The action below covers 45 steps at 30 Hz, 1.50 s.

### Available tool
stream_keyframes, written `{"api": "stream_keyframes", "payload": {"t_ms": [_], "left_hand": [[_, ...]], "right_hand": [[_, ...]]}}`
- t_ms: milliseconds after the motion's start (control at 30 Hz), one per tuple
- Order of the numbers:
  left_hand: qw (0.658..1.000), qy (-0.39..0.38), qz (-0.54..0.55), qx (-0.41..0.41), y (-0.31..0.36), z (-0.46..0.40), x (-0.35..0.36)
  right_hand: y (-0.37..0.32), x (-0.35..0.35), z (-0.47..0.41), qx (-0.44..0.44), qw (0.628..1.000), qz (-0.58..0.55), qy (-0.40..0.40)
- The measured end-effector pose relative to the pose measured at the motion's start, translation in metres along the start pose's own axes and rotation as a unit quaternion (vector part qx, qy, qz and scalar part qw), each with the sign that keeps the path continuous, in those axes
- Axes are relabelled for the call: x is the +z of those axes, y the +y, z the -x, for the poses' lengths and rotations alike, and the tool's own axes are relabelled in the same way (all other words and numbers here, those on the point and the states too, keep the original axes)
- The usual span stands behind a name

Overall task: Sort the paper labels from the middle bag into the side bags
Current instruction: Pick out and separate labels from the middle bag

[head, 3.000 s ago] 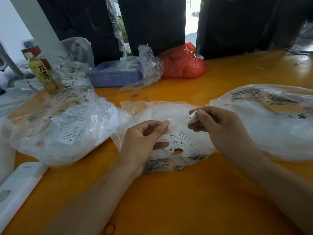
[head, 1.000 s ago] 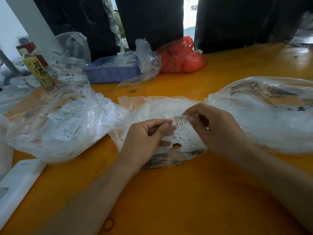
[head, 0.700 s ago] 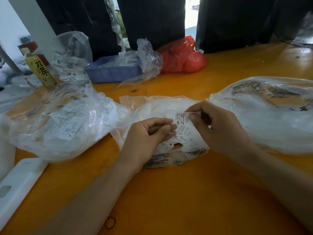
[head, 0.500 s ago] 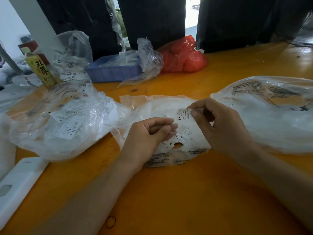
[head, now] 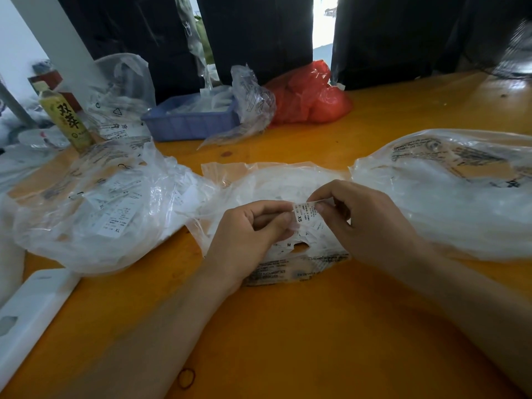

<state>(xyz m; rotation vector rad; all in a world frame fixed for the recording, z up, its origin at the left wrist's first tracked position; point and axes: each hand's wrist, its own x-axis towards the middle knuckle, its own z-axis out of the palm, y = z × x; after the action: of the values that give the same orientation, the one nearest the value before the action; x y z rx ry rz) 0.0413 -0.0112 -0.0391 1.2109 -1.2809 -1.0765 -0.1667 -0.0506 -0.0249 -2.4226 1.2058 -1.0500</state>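
XS label (head: 305,215) pinched by right hand (head: 365,223) above middle bag (head: 276,185); left hand (head: 247,237) pinching its edge. Size to be read first, one label only carried to matching side bag.

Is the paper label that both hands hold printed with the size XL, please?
No, the paper label pinched between the left hand and the right hand reads XS.

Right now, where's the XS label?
Head view, centre: the XS label is pinched between the left hand and right hand, just above the middle bag.
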Motion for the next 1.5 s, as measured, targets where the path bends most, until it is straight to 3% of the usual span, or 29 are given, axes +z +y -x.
{"api": "stream_keyframes", "payload": {"t_ms": [233,533,933,1100,1367,1500], "left_hand": [[1.000,0.007,-0.002,0.001,0.0023,0.0017,0.0004],[0.993,-0.006,0.115,-0.017,0.0046,-0.0001,-0.0009],[0.993,-0.051,0.109,-0.021,0.0056,0.0008,-0.0007],[0.989,-0.059,0.128,-0.035,0.0046,-0.0006,-0.0022],[0.988,-0.057,0.137,-0.041,0.0057,-0.0010,-0.0023],[0.988,-0.041,0.140,-0.047,0.0077,0.0000,-0.0016]], "right_hand": [[-0.0002,0.0019,0.0013,-0.016,1.000,-0.005,-0.026],[0.0033,-0.0037,-0.0004,0.044,0.992,-0.085,0.087],[-0.0010,-0.0024,-0.0001,-0.016,0.997,-0.022,0.069],[0.0003,-0.0049,-0.0009,-0.030,0.995,-0.018,0.098],[0.0024,-0.0053,-0.0011,-0.022,0.996,-0.015,0.083],[0.0008,-0.0052,-0.0012,-0.046,0.998,-0.015,0.036]]}}
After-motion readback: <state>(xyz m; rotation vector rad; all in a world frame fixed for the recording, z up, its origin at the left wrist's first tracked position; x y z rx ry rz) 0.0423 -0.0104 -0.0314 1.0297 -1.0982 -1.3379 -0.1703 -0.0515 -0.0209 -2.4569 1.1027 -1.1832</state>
